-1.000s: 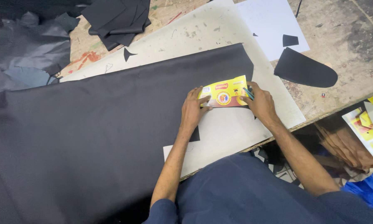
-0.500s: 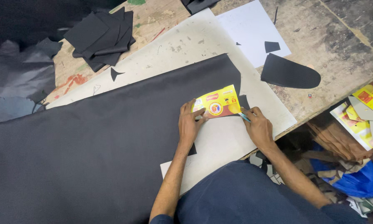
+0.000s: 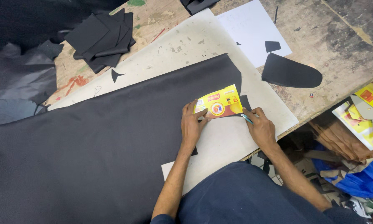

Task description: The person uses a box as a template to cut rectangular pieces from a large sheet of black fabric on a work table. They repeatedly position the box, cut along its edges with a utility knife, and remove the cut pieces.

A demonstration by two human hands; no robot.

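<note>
Item: yellow printed card template (image 3: 218, 102), lying flat on the large black sheet (image 3: 111, 137) near that sheet's right end, toward the near edge of the desk (image 3: 340, 45).

My left hand (image 3: 193, 124): fingers spread and pressed flat on the template's left end, pinning it to the sheet.

My right hand (image 3: 259, 126): fingers pinched around a thin blue-tipped tool (image 3: 246, 118), its tip just beside the template's lower right edge.

Under the sheet: a pale cutting board (image 3: 219, 145), bare along the near edge of the desk.

Far right of the desk: a white paper (image 3: 248, 29) carrying a small black offcut (image 3: 272, 46); beside it, a rounded black cut piece (image 3: 290, 74).

Far left corner: a loose stack of black cut pieces (image 3: 101, 39); crumpled dark material (image 3: 16, 87) at the left edge.

Containers: none that I can make out on the desk. Below its right edge lie more yellow printed cards (image 3: 367, 110) and a blue bag (image 3: 360, 180); its contents cannot be told.
</note>
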